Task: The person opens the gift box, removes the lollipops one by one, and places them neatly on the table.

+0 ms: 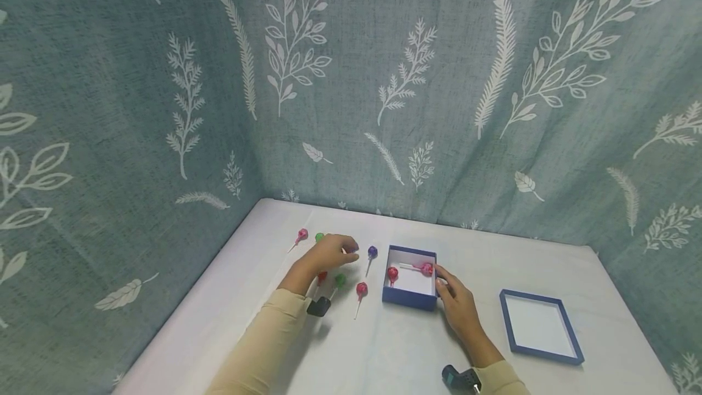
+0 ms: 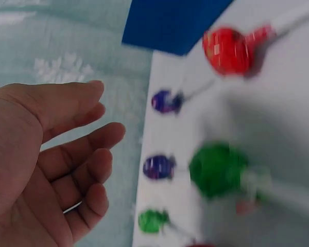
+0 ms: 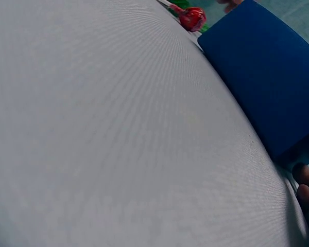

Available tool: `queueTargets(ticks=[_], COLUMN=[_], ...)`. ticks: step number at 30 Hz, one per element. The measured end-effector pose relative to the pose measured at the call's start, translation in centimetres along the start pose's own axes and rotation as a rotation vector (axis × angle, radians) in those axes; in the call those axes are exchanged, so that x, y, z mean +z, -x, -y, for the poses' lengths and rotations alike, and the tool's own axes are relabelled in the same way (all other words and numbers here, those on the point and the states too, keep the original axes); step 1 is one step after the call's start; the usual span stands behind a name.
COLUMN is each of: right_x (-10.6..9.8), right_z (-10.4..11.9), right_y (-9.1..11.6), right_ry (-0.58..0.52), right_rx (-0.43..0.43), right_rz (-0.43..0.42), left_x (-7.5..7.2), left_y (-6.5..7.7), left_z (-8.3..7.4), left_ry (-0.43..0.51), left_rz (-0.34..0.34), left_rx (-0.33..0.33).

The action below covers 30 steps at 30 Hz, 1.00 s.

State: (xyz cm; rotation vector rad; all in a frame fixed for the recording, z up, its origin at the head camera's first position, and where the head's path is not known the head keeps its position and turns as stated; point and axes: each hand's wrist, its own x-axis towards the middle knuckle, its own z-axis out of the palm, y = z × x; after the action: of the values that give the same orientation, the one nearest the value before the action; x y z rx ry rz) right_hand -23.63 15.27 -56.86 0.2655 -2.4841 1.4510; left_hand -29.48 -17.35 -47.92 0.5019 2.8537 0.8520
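Note:
My left hand (image 1: 331,253) hovers over several loose lollipops, its fingers loosely bent with nothing between them. Just right of its fingertips lies a purple lollipop (image 1: 373,252). Under and beside the wrist are a green lollipop (image 1: 340,280) and a red lollipop (image 1: 322,276). In the left wrist view, the curved fingers (image 2: 95,170) and the palm are bare. My right hand (image 1: 459,305) rests against the right wall of an uncovered blue box (image 1: 408,298), fingertips at its rim. Inside the box are a pink-red lollipop (image 1: 426,269) lying sideways and a red lollipop (image 1: 392,274) at the left.
A blue-edged lid (image 1: 543,353) lies to the right, white inside up. Nearer the front is another red lollipop (image 1: 362,289); a pink lollipop (image 1: 302,234) lies far left. A leaf-patterned curtain (image 1: 351,78) surrounds the white table (image 1: 384,352) at the back and sides.

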Motion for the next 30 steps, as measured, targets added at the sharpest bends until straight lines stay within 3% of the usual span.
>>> queueTargets(ticks=[4,13,19,30], right_x=[0.1,0.3,0.1,0.0], right_z=[-0.2,-0.6,-0.5,-0.6], right_y=[0.1,0.2,0.1,-0.2], right_ry=[-0.003,-0.008,-0.021,-0.031], right_rx=[0.009,-0.003,0.016,-0.010], right_rz=[-0.002,-0.022,-0.005,-0.019], left_x=[0.9,2.4,3.5,6.2], left_y=[-0.9,-2.3,-3.5,-5.2], left_z=[-1.7,-5.0,-7.2,-9.9], left_ry=[0.027,-0.033,-0.076,-0.270], left_rz=[0.007,-0.037,-0.017,-0.007], left_rx=[0.043,0.181,0.263,0.377])
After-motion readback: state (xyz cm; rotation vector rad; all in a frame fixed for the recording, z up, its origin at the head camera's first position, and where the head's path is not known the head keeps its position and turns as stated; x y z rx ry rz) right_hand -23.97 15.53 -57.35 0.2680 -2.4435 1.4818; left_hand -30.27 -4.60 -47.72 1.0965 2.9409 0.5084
